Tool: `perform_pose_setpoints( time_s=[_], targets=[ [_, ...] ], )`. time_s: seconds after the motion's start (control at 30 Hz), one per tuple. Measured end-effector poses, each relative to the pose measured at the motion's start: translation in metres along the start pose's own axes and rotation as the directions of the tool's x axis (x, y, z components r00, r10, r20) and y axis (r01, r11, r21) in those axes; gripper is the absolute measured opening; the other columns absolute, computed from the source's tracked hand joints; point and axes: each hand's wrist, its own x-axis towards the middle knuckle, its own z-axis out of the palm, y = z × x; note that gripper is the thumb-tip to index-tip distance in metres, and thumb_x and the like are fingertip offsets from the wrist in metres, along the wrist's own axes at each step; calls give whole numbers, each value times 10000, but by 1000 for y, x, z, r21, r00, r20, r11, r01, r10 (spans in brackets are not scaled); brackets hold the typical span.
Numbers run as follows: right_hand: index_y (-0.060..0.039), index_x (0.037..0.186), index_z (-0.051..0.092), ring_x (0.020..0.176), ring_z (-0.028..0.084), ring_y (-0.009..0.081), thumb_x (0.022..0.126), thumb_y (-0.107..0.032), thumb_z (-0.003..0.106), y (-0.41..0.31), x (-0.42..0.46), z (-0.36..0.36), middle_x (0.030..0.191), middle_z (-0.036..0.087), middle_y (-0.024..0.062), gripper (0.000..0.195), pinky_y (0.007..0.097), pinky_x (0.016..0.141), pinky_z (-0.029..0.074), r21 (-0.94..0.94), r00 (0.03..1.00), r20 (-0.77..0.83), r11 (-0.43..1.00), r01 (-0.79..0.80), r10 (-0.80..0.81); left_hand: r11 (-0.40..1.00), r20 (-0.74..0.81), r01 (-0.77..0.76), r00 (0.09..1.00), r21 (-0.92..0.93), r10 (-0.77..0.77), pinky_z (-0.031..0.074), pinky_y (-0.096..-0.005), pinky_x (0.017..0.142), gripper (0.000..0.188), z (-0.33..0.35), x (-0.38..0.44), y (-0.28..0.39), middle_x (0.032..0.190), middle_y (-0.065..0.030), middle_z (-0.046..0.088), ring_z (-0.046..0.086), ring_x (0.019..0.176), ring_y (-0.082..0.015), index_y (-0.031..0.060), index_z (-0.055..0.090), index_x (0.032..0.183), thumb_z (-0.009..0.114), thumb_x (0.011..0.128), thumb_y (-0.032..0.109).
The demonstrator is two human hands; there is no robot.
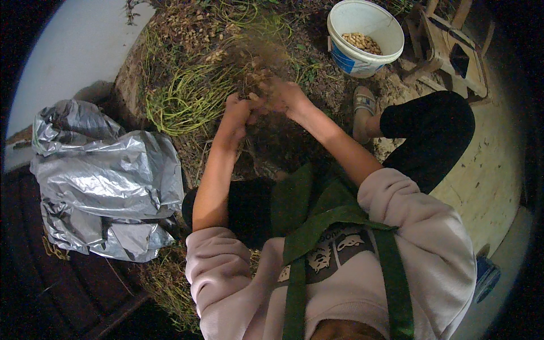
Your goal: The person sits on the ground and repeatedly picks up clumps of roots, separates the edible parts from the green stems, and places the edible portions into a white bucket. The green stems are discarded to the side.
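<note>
My left hand (239,111) is closed around part of a peanut plant's root end, with a few pods (253,97) showing by its fingers. Close on its right, my right hand (285,95) is blurred among the roots and pods; its fingers are too unclear to read. Green peanut stems (191,100) lie bent to the left of my hands. Blurred roots (259,53) stretch above them. Beyond and to the right stands a white bucket (361,63) with a blue label, holding shelled-off loose peanut pods (361,42) at its bottom.
A heap of peanut plants with pods (178,27) spreads at the top. Crumpled silver plastic sheeting (114,174) lies at the left. At the top right is a wooden stool (461,63), near my sandalled foot (364,112). More dried plants (174,284) lie at the lower left.
</note>
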Motion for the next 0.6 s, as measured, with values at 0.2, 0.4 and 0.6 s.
perform_pose_setpoints(
  time_s=[0.2, 0.4, 0.6],
  targets=[
    [-23, 812, 609, 565, 511, 141, 846, -381, 502, -10, -1, -5, 671, 572, 35, 376, 324, 496, 401, -669, 994, -2, 739, 82, -112, 1000, -44, -22, 999, -15, 21, 251, -233, 398, 85, -1, 3, -8, 650, -49, 578, 449, 473, -103, 52, 556, 789, 568, 706, 35],
    [1, 736, 610, 538, 523, 217, 838, -337, 502, -11, -14, 6, 642, 590, 129, 369, 376, 542, 418, -681, 956, 120, 678, 277, -269, 999, -106, -37, 994, -11, 36, 270, -237, 399, 83, -1, -3, -2, 681, -55, 586, 462, 490, -105, 48, 559, 787, 577, 706, 42],
    [-12, 712, 574, 500, 494, 277, 811, -238, 521, -3, -4, 4, 616, 523, 181, 253, 387, 496, 402, -827, 612, 358, 66, 558, -705, 998, -66, 39, 997, 59, -35, 287, -247, 402, 64, -2, 3, -10, 716, -57, 590, 483, 513, -107, 48, 567, 773, 565, 710, 36]
  ],
)
